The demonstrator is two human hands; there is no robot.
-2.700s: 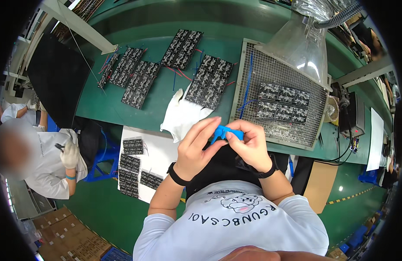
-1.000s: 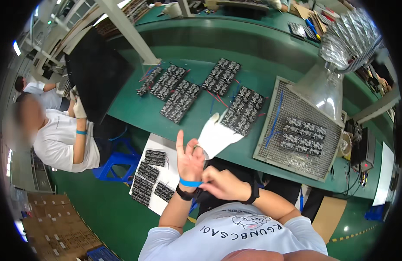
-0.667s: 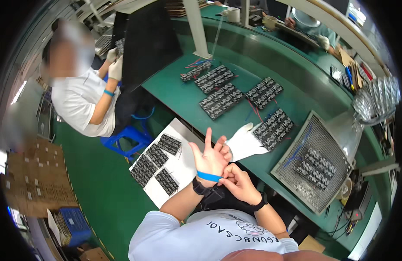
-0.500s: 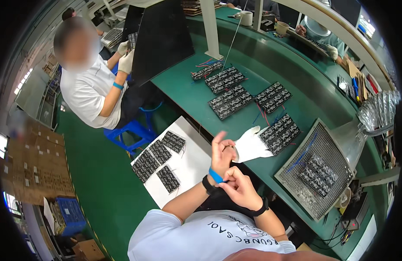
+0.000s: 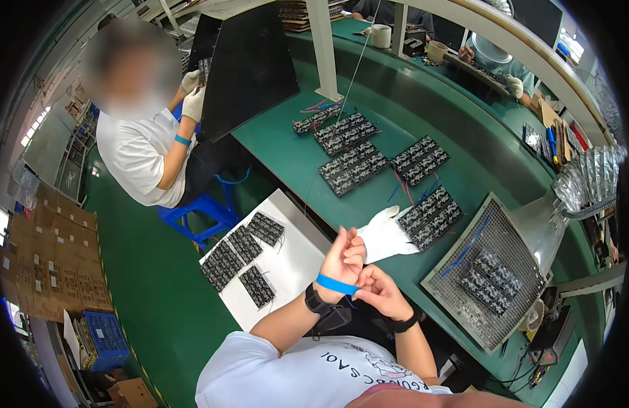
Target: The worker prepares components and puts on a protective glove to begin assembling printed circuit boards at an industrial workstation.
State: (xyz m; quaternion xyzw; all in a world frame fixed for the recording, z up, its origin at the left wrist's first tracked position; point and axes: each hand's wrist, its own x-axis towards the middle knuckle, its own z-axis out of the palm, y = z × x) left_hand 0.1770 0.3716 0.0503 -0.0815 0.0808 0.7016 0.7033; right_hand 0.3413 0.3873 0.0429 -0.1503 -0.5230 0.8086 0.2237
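A blue wrist strap (image 5: 337, 284) circles my left wrist, above a black watch (image 5: 316, 299). My left hand (image 5: 344, 257) is turned palm up, its fingers loosely curled and apart, holding nothing. Against that wrist, my right hand (image 5: 384, 294) pinches the strap between thumb and fingertips. A white glove (image 5: 388, 238) lies on the green table just beyond my hands. Touching it is a dark circuit board (image 5: 431, 219) with red and blue wires.
More circuit boards (image 5: 354, 168) lie farther back. A mesh tray (image 5: 457, 262) holding boards stands right. On the left, a white board (image 5: 297, 234) carries several boards. A co-worker (image 5: 141, 156) in white gloves sits beside a black panel (image 5: 250, 75); a blue stool (image 5: 199, 216) stands there.
My left hand has turned and its raised fingers have drawn together somewhat. The right hand has shifted slightly right and down, and the strap now stands out from the wrist.
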